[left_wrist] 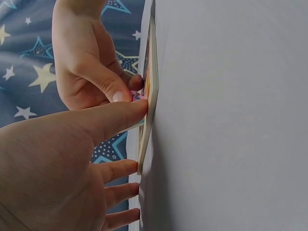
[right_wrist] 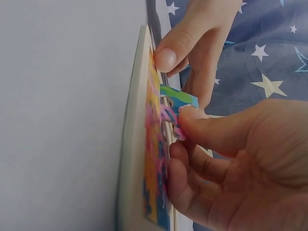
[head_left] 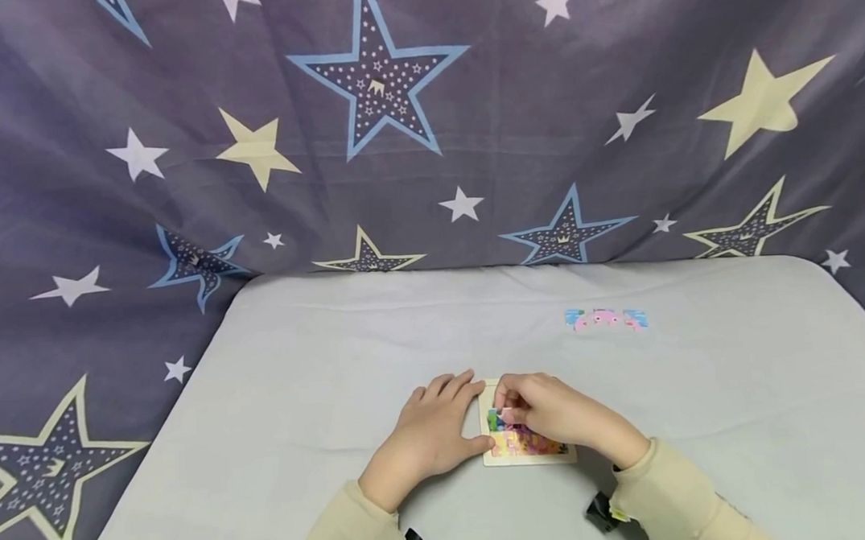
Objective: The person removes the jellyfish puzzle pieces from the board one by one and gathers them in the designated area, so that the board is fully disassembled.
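A small jigsaw puzzle in a pale frame board (head_left: pixel 529 461) lies on the table, partly covered by the hands. My left hand (head_left: pixel 434 433) rests at its left side with fingers spread; the thumb touches the frame's edge. From above the board, my right hand (head_left: pixel 560 409) pinches a puzzle piece (right_wrist: pixel 182 98) between thumb and fingers. Green, blue and pink show on that piece, which stands tilted up from the board in the right wrist view. Yellow and pink printed pieces (right_wrist: pixel 152 115) fill the lower part of the frame. The right fingers hide part of the upper area.
Farther back on the right, several loose puzzle pieces (head_left: pixel 605 319) in pink and blue lie in a row. A light grey cloth (head_left: pixel 322 387) covers the table. Behind it hangs a dark curtain (head_left: pixel 498 122) with stars. Dark straps (head_left: pixel 600 512) sit near the cuffs.
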A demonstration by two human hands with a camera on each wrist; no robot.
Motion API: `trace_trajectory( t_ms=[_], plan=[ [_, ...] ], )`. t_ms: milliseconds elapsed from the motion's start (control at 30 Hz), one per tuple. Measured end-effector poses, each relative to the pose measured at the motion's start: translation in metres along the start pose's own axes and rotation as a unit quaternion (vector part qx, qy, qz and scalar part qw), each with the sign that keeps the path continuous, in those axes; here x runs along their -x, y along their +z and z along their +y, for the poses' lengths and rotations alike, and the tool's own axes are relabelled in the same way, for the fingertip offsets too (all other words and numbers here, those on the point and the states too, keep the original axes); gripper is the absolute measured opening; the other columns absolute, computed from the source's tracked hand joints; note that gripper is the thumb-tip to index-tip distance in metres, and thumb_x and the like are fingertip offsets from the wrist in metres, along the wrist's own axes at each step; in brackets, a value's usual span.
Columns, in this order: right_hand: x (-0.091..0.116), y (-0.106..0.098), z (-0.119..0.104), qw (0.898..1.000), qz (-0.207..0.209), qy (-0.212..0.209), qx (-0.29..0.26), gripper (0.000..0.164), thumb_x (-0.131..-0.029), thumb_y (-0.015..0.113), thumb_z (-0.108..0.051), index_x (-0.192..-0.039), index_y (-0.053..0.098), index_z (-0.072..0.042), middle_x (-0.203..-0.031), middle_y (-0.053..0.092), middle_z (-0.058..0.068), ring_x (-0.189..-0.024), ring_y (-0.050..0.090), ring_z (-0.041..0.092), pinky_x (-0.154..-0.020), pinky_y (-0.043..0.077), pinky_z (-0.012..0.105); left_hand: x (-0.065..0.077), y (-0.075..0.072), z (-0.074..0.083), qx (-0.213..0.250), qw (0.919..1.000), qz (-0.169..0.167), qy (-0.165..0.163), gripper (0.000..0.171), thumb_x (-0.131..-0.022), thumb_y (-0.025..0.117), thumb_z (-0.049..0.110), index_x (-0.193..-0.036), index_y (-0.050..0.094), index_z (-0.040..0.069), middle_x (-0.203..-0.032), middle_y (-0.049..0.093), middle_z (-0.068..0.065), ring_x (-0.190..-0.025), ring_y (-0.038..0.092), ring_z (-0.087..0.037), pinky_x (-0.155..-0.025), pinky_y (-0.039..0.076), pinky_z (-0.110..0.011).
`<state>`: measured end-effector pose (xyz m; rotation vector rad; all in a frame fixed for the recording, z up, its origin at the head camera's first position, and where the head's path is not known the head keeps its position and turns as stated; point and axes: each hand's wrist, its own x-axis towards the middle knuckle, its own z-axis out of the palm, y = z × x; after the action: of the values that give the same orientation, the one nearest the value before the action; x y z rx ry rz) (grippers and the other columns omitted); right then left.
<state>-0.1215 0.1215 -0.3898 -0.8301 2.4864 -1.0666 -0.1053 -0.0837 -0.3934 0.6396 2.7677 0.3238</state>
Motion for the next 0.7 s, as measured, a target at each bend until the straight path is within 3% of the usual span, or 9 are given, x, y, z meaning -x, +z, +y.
trace_trajectory(
  t_ms=[433,700],
  plan=[
    [-0.0050,0.0047,0.0016,0.999,0.008,0.040,0.014,0.007,-0.096,0.063,-0.004,-0.092,0.062,-0.010,-0.073,0.055,-0.007,-0.067,0.048,0.011,-0.065,0.041,0.029,-0.0002,0.0001,-0.0009,-0.003,1.0000,0.002,0.000,0.074,-0.089,0.065,0.056,-0.151,0.043,0.020,-0.159,0.032,-0.001,-0.144,0.029,-0.028,-0.112,0.028,-0.055],
    [-0.0042,0.0076,0.0037,0.999,0.039,0.023,-0.009,0.013,-0.097,0.062,-0.004,-0.086,0.063,-0.011,-0.074,0.057,-0.006,-0.066,0.048,0.007,-0.064,0.044,0.025,-0.0001,0.0014,0.0013,-0.007,1.0000,-0.003,0.000,0.075,-0.090,0.063,0.059,-0.151,0.042,0.021,-0.160,0.031,-0.001,-0.144,0.029,-0.028,-0.112,0.028,-0.056]
  ],
)
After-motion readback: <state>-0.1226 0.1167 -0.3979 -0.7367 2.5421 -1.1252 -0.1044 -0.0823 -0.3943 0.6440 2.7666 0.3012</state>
